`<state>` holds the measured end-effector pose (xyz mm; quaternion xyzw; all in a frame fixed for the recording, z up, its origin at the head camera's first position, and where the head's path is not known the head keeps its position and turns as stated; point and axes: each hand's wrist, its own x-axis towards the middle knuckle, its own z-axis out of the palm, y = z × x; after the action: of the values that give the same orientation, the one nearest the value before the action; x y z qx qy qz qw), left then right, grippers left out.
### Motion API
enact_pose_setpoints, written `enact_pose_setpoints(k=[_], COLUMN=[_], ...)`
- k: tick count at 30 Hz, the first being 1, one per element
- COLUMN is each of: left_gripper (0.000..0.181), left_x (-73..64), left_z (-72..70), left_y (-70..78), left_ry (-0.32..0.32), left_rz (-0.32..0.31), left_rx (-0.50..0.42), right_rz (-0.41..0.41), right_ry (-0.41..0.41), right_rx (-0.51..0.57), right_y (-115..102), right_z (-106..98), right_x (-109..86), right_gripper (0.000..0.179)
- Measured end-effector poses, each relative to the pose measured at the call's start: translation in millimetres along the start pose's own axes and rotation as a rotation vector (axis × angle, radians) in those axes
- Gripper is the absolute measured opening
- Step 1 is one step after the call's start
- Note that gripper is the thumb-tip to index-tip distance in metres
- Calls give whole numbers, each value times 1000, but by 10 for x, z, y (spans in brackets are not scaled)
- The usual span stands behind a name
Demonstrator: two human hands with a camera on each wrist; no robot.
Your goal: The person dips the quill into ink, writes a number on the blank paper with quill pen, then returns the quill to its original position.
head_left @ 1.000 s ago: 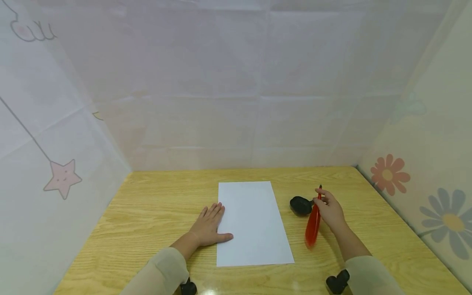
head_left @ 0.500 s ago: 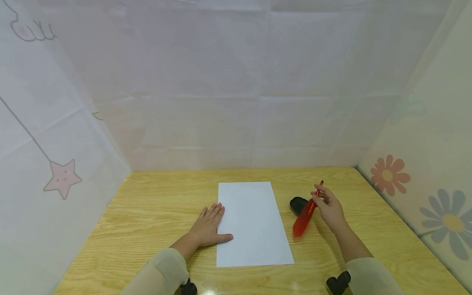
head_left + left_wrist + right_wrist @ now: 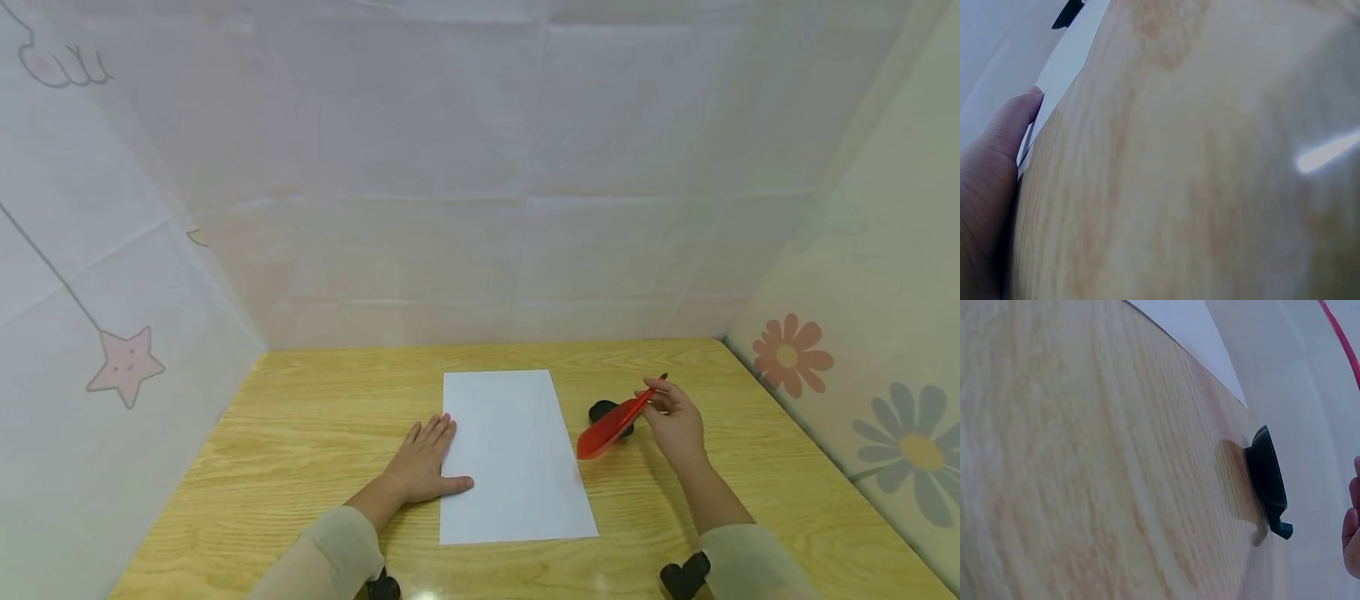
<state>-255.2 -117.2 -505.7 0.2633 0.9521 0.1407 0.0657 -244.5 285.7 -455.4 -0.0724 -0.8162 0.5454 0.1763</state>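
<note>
A sheet of white paper point(image 3: 517, 467) lies on the wooden table. My left hand point(image 3: 418, 465) rests flat over its left edge, fingers spread and thumb on the sheet; the left wrist view shows the thumb point(image 3: 1007, 128) along the paper's border. To the right of the sheet, my right hand point(image 3: 678, 427) pinches a red feather quill point(image 3: 606, 430) near its dark tip. That tip points up and right, while the vane slants down-left to the paper's right edge. Under the feather, partly hidden, sits a small black dish point(image 3: 1266, 472) with a short handle.
Pale fabric walls point(image 3: 480, 208) with printed flowers and a star enclose the table point(image 3: 330, 392) at the back and sides. Black rounded pieces point(image 3: 684, 575) show by both sleeve cuffs at the near edge.
The quill has swung from nearly upright in view to a slant, its feather end moving left and up over the black dish toward the paper. My left hand stays in place.
</note>
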Motion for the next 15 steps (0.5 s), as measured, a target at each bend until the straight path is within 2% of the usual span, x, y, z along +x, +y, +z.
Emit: enact_pose_setpoints(k=[4, 10, 14, 15], left_gripper=[108, 108, 108, 108], left_x=[17, 35, 35, 32], left_z=[39, 65, 63, 60], left_y=[-25, -38, -37, -35], left_ry=[-9, -10, -7, -7], left_rz=[-16, -32, -32, -31], left_rx=[17, 12, 14, 15], right_rz=[47, 77, 62, 42], right_ry=[38, 87, 104, 101], right_rx=[0, -30, -86, -67], right_y=[-21, 0, 28, 34], right_z=[15, 59, 88, 94], right_x=[-8, -1, -8, -12], right_gripper=[32, 34, 36, 36])
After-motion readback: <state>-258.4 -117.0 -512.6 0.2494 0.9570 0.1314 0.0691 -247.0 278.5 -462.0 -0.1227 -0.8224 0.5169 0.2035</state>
